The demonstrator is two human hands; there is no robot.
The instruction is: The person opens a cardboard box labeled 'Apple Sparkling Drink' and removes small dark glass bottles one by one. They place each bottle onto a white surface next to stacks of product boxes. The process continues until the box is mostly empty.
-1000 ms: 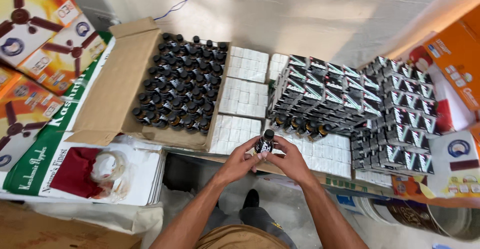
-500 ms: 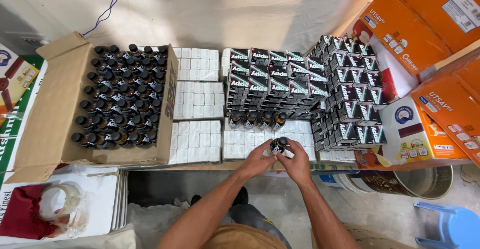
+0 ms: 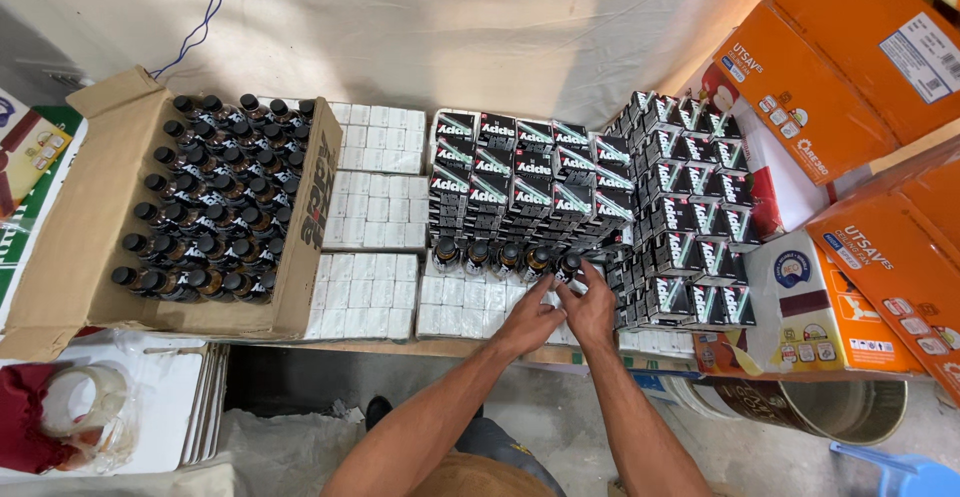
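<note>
A small dark bottle, probably light, rigid, slippery and breakable, is being pinched at its cap by left hand and right hand fingertips.

Dark brown bottles with black caps fill the tan cardboard box, black lettering on its inner flap. White flat cartons, plain and unprinted, tile in a grid beside it. Black small boxes with white lettering and green accents stack in the middle; the taller stack to the right shows the same black, white and green pattern. A row of dark bottles, black-capped, lines up in front. Orange cartons with white labels at the right. A pale beige sheet behind, a blue cord trailing over it. Dark red cloth low at left, blue plastic in the lower right corner.
</note>
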